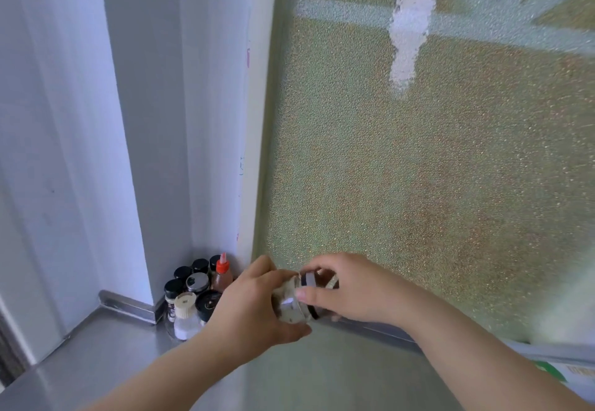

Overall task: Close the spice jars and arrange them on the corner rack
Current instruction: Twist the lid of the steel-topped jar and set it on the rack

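A: Head view first. What do you have in your hands?

B: Your left hand [254,304] is wrapped around the body of a spice jar [291,302], fingers curled under it, holding it tipped on its side in the air above the steel counter [96,362]. Your right hand [347,288] is curled over the jar's lid [309,281], with the thumb pressed on the near edge and the fingers over the top.

A: Is the lid fully seated?

B: That cannot be told; your fingers cover the seam. A dark band shows at the rim beside the thumb.

A: Where is the jar relative to the rack?

B: Well to the right of it, in front of the pebbled green window pane [418,169]. The corner rack [170,330] sits where the counter meets the white wall [64,120], and most of it is hidden by what stands in it.

A: What stands in it?

B: Several black-capped jars [174,288] toward the back and left, a jar with a silver shaker top [197,281], a brown sauce bottle with a red nozzle [222,273], a white-filled bottle with a cream cap [185,315] at the front, and a black-lidded jar [207,304] just beside your left wrist.
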Motion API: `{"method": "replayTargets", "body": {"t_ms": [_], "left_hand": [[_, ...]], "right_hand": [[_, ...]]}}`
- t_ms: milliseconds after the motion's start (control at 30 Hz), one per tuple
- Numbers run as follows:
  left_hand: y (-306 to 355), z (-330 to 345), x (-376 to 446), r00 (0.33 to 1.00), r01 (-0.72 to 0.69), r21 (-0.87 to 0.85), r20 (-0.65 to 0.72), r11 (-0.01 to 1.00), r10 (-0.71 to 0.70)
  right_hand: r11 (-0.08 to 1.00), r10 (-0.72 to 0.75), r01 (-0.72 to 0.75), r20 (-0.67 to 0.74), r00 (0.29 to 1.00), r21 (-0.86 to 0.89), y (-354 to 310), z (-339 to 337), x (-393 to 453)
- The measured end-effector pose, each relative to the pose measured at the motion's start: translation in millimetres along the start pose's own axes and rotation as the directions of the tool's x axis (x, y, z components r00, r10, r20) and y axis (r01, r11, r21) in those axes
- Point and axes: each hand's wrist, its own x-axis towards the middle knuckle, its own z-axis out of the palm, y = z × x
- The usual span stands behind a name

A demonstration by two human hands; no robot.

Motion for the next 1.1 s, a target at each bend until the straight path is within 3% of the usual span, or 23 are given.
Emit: {"method": "replayTargets", "body": {"t_ms": [100, 167, 300, 400, 467, 567, 633, 733, 833, 967, 1100], "left_hand": [[2.3, 2.2, -2.6, 0.999, -0.038, 0.025, -0.004, 0.999, 0.038], [5.7, 1.5, -1.7, 0.999, -0.038, 0.015, -0.003, 0.999, 0.038], [7.3, -1.9, 2.3, 0.999, 0.029, -0.034, -0.042, 0.999, -0.031], [9.9, -1.2, 2.9, 0.998, 0.007, -0.014, -0.061, 1.000, -0.008], [14.0, -0.5, 2.7, 0.999, -0.020, 0.011, -0.051, 1.000, 0.020], [17.4, 1.8, 2.3, 0.999, -0.042, 0.042, -0.024, 0.998, 0.043], [17.0, 1.9, 2.5, 1.000, -0.024, 0.026, -0.013, 0.999, 0.025], [16.4, 1.7, 5.2, 1.000, 0.004, -0.008, -0.023, 1.000, -0.004], [19.2, 3.8, 7.6, 1.000, -0.003, -0.001, -0.014, 1.000, 0.003], [20.8, 5.2, 5.6, 1.000, -0.018, -0.005, -0.001, 1.000, 0.018], [19.2, 3.7, 8.8, 1.000, 0.009, -0.024, -0.020, 1.000, -0.010]], "right_hand": [[0.956, 0.130, -0.144, 0.069, 0.989, 0.255, 4.6, 10.3, 2.9], [0.924, 0.168, -0.198, 0.118, 0.979, 0.326, 4.9, 7.1, -0.2], [0.998, -0.041, 0.037, 0.072, 0.997, 0.049, 13.1, -16.7, -10.4], [0.993, -0.087, 0.087, -0.005, 0.996, 0.081, 16.9, -13.2, -9.6], [0.981, 0.004, -0.006, 0.014, 1.000, 0.192, 16.3, -3.9, -6.5], [0.924, 0.221, -0.261, 0.165, 0.961, 0.281, 13.3, -3.1, -7.9], [0.969, 0.136, -0.168, 0.175, 0.975, 0.180, 19.1, -7.8, -11.0], [0.995, -0.061, 0.056, 0.052, 0.997, 0.084, 22.4, -19.1, -15.4], [0.987, -0.042, 0.047, -0.034, 0.999, 0.154, 23.4, -12.3, -10.0], [0.967, 0.064, -0.078, 0.067, 0.996, 0.243, 22.6, -4.5, -6.8], [0.993, -0.108, 0.103, 0.069, 0.992, 0.064, 32.4, -17.2, -13.4]]}}
